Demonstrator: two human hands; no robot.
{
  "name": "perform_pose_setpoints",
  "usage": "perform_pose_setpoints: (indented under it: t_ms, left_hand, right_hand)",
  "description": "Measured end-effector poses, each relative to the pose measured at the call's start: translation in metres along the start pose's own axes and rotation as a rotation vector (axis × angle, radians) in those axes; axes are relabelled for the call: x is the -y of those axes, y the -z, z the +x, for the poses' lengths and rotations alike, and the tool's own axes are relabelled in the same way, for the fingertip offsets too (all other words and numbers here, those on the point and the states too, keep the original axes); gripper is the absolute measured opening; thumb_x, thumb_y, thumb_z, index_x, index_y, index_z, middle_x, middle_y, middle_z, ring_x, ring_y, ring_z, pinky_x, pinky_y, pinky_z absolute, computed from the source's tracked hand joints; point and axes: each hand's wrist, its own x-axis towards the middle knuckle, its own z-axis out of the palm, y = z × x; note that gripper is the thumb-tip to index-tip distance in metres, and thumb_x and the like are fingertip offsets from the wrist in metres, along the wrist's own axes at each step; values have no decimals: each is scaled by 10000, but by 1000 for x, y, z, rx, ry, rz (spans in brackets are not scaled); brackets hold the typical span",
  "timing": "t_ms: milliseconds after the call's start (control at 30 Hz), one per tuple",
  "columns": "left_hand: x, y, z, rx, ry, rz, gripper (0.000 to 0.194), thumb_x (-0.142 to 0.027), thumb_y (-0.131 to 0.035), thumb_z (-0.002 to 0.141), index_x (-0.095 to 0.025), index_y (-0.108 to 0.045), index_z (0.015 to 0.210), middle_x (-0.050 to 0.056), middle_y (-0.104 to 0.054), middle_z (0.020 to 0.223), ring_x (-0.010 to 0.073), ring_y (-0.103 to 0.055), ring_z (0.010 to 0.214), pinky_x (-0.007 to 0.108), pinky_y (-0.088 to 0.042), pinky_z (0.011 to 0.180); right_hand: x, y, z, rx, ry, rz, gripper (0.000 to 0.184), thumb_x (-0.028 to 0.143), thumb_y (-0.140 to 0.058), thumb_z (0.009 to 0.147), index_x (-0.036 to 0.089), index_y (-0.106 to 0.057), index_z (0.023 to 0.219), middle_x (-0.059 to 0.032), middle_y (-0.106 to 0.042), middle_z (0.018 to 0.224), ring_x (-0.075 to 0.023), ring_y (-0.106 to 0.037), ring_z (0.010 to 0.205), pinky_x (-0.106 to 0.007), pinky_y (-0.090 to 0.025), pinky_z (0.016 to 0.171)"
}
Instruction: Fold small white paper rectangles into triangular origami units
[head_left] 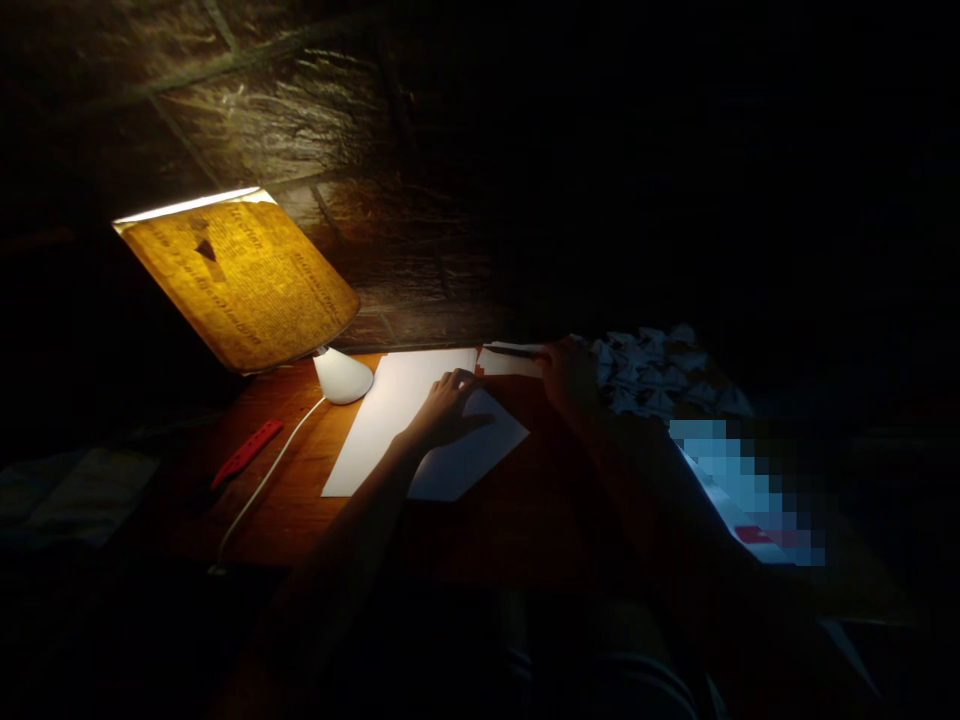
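White sheets of paper lie on the wooden table under the lamp light. My left hand rests on them, fingers stretched and thumb held apart, gripping nothing. My right hand is in deep shadow near the table's far edge, its fingers closed around a thin dark stick-like tool. That tool points left, over smaller white paper pieces; its exact kind is too dark to make out. A small orange-red patch shows between the sheets and those pieces.
A lamp with a yellow printed shade and white base stands left, its white cord running forward. A long red object lies beside it. Folded paper shapes and a bright, pixelated screen are at right. A stone wall rises behind.
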Motion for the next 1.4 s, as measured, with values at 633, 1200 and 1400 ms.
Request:
perform_pose_setpoints:
  t_ms: [633,1200,1400]
  left_hand:
    - [-2,-8,3,-86,66,8,384,-329,-709,932,-230,-641,1297,147,-527,1394,356,-513,1270,584,-489,1072]
    - [2,-3,1,-182,134,-47,408,-370,-750,899,-203,-660,1260,152,-582,1327,349,-558,1220,556,-496,1044]
    - [-3,0,0,-80,142,-54,347,-366,-727,920,-186,-700,1215,154,-578,1318,348,-548,1233,546,-470,1061]
  right_hand:
    - [24,-8,-32,174,266,239,85,241,-701,940,176,-728,986,-105,-639,1066,-241,-614,997,-380,-517,901]
    - [33,-2,-36,375,318,326,135,183,-631,958,175,-710,850,-69,-733,935,-197,-642,845,-345,-486,797]
    - [25,-10,-35,326,381,373,171,234,-599,942,215,-698,803,-53,-729,885,-209,-640,820,-370,-500,802]
